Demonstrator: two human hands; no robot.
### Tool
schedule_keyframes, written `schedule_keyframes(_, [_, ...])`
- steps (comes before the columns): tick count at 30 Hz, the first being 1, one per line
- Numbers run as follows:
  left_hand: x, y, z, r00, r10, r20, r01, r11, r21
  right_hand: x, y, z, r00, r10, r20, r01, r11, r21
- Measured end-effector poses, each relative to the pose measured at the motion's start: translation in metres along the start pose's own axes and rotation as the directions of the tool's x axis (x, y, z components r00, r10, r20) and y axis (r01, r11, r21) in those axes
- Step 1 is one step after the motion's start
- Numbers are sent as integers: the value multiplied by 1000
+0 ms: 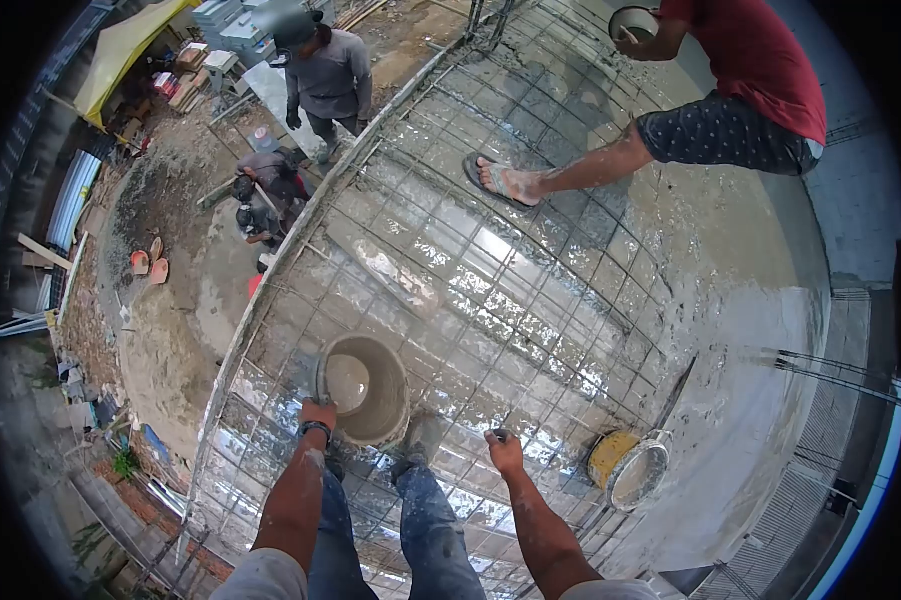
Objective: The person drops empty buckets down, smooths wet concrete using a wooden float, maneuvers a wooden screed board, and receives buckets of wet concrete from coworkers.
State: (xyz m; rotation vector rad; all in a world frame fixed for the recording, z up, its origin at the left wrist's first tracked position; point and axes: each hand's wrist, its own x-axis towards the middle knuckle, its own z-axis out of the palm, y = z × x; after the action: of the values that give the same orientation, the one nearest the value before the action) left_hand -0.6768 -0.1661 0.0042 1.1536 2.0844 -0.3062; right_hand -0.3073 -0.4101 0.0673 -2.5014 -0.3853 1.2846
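My left hand [318, 412] is closed on the near left rim of a round grey bucket [382, 390], whose inside is coated with wet cement and holds a pale mix at the bottom. The bucket is over the wet rebar grid [490, 300], just ahead of my legs. To the right, my right hand [504, 448] is closed in the air above the grid, and something small and dark shows at its fingers, too small to name. Further right, a yellow bucket [615, 458] lies on its side.
A person in a red shirt [745, 50] holds a bowl-like container [632, 24] and stands on the grid at the upper right. Beyond the slab edge [232, 360] at left, several people are lower down. Rebar ends [840, 375] stick out at right.
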Motion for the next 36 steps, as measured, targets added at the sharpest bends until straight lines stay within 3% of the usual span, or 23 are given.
schedule_keyframes(2, [-14, 14, -9, 1000, -19, -18, 21, 998, 62, 32, 3, 8, 999, -36, -18, 37, 998, 58])
schedule_keyframes(5, [-22, 17, -14, 999, -35, 11, 36, 993, -111, 62, -37, 15, 988, -135, -73, 142, 984, 107])
schedule_keyframes(9, [1, -15, 7, 999, 37, -27, -41, 982, -187, 58, -177, 16, 901, -417, -119, 405, 908, -111])
schedule_keyframes(11, [-9, -7, -6, 994, 19, -111, -30, 995, -99, 40, -249, 21, 752, -649, -116, 541, 708, -453])
schedule_keyframes(13, [-6, -17, -6, 992, 38, -124, -57, 987, -151, 34, -304, 31, 628, -775, -69, 622, 553, -555])
schedule_keyframes(15, [0, -24, -6, 992, 57, -111, -81, 970, -229, 23, -358, 41, 454, -891, -7, 559, 291, -777])
schedule_keyframes(17, [3, -28, -14, 995, 61, -77, -83, 941, -329, 22, -403, 54, 355, -932, 69, 468, 113, -877])
schedule_keyframes(20, [6, -32, -33, 997, 79, -25, -82, 932, -353, 66, -416, 81, 480, -874, 74, 330, 102, -938])
schedule_keyframes(22, [15, -42, -34, 996, 82, -32, -88, 924, -371, 93, -401, 96, 830, -526, 187, 235, 26, -972])
schedule_keyframes(23, [18, -44, -38, 996, 79, -28, -84, 918, -388, 110, -383, 103, 894, -371, 251, 263, -19, -965])
schedule_keyframes(24, [19, -45, -45, 997, 68, -22, -71, 913, -401, 124, -361, 114, 930, -197, 310, 303, -65, -951])
schedule_keyframes(26, [25, -62, -45, 998, 55, -40, -66, 910, -408, 122, -306, 122, 811, -308, 497, 471, -158, -868])
schedule_keyframes(29, [33, -70, -31, 994, 60, -89, -93, 899, -428, 112, -270, 111, 691, -506, 516, 597, -3, -802])
schedule_keyframes(32, [26, -77, -29, 992, 43, -116, -92, 881, -464, 85, -260, 91, 788, -486, 377, 517, 192, -834])
schedule_keyframes(34, [21, -75, -20, 983, 31, -178, -111, 882, -457, 52, -252, 79, 719, -644, 260, 558, 312, -769])
schedule_keyframes(36, [19, -74, -3, 979, 14, -203, -106, 884, -455, -7, -260, 75, 716, -693, 77, 591, 545, -594])
